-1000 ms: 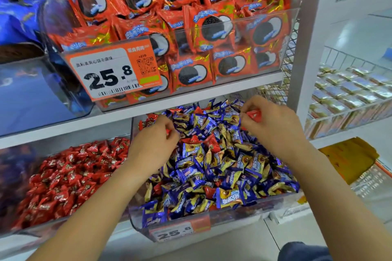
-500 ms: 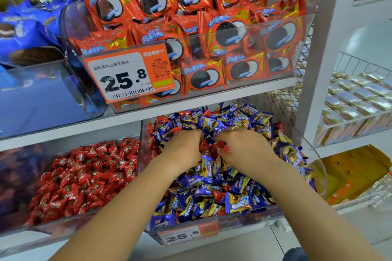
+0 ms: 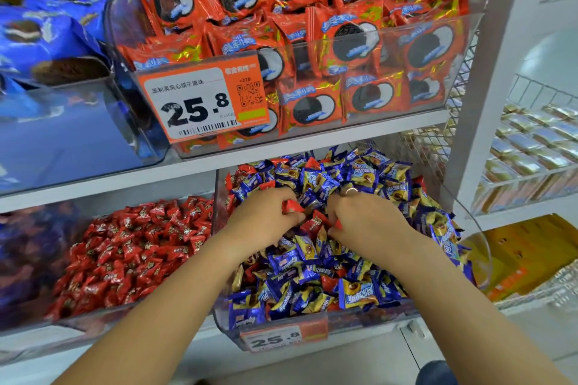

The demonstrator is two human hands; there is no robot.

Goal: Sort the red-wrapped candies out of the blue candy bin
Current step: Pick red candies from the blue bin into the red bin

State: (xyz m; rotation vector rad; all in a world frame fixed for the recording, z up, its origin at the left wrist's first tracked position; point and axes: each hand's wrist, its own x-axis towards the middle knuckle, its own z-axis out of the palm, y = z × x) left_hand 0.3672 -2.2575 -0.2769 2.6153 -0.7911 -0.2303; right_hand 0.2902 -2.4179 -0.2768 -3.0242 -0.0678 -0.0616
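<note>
Blue candy bin (image 3: 316, 327), clear-walled, lower shelf: heaped with blue-wrapped pieces, red-wrapped candies (image 3: 316, 220) scattered among them at centre and along the back edge; sorting apparently unfinished. Left hand (image 3: 261, 222): knuckles up, fingers curled, pinching a red piece (image 3: 292, 206). Right hand (image 3: 364, 222): curled into the heap, red wrapper at the thumb. Red candy bin (image 3: 93, 322), adjoining on the left: likely destination.

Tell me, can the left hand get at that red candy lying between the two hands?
Probably yes. The red candy lies on top of the pile beside the left hand, uncovered, though that hand's fingers already grip another red piece.
</note>
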